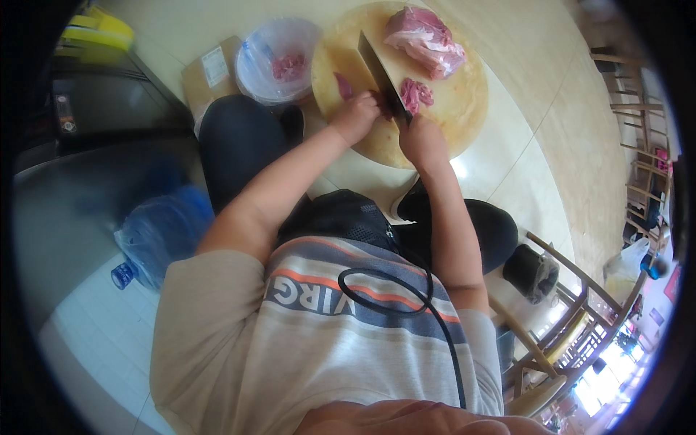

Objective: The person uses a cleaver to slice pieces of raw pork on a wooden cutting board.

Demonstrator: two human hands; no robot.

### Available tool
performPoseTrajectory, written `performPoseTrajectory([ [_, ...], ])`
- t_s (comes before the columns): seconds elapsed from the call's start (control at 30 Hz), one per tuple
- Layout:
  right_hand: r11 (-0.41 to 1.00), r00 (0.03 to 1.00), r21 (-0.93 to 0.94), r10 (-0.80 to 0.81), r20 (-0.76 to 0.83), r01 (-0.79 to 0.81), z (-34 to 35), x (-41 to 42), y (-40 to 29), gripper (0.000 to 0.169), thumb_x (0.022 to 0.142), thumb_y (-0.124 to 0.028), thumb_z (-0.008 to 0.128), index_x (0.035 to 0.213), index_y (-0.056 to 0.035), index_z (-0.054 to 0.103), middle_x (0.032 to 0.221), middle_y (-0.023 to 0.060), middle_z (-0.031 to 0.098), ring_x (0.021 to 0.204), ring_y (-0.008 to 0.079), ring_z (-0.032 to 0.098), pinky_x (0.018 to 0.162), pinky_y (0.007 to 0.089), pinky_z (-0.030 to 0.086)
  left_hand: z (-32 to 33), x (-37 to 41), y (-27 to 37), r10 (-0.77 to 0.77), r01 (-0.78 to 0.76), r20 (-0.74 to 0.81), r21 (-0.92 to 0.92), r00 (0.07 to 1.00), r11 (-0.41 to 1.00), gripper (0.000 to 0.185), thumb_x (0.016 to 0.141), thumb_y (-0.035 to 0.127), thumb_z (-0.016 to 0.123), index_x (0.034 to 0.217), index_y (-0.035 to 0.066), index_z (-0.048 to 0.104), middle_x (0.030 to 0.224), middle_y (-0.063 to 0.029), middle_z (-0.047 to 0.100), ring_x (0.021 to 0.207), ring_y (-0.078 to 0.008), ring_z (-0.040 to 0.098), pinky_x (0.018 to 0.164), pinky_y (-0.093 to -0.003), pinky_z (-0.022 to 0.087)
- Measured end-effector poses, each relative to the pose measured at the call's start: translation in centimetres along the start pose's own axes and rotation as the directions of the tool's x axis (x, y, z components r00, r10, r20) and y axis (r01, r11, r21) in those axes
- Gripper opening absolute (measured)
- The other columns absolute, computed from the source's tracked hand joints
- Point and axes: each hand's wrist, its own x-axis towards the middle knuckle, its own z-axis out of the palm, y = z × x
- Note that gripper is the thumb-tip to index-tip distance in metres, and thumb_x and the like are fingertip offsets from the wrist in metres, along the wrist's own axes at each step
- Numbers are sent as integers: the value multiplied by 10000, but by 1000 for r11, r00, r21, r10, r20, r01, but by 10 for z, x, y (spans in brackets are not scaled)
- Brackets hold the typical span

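My right hand [424, 140] grips the handle of a cleaver [379, 69], whose broad blade points up and left over a round chopping board [462, 117]. Close at the blade's left side, my left hand [357, 115] has bent fingers on a small piece of raw meat, mostly hidden by the fingers and the blade. Right of the blade lies a small heap of cut meat [416, 95]. A big chunk of raw meat [424, 41] rests at the board's upper right, and a thin slice [343, 86] lies near its left side.
A plastic-lined bowl [261, 81] with meat pieces stands left of the board, beside a cardboard box [197, 73]. A blue water jug [163, 234] lies at the left. Wooden chairs [576, 272] and a lined black bin [530, 272] are at the right.
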Motion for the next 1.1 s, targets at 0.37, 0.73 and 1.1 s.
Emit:
performPoseTrajectory([
  [0.37, 995, 993, -15, 97, -71, -99, -18, -58, 28, 262, 863, -266, 550, 843, -9, 594, 799, 255, 635, 789, 422, 623, 720, 503, 495, -6, -12, 18, 56, -64, 75, 109, 996, 992, 144, 734, 119, 566, 801, 83, 688, 958, -61, 615, 908, -227, 574, 799, -319, 485],
  [0.73, 990, 991, 114, 96, -95, -85, -16, -60, 15, 265, 863, -247, 523, 864, 9, 593, 787, 268, 629, 797, 442, 611, 727, 510, 481, -10, 0, 14, -10, 11, -163, 8, 987, 1000, 104, 705, 59, 614, 774, 98, 681, 860, -47, 645, 841, -217, 604, 777, -324, 498],
  [1.1, 995, 997, 63, 79, -2, -79, -4, -61, 8, 272, 866, -230, 520, 874, 38, 569, 809, 292, 625, 801, 453, 615, 736, 512, 487, 7, -14, 6, 36, -34, -63, 36, 997, 999, 193, 708, 36, 599, 846, 111, 711, 938, -63, 670, 942, -213, 620, 841, -317, 492],
])
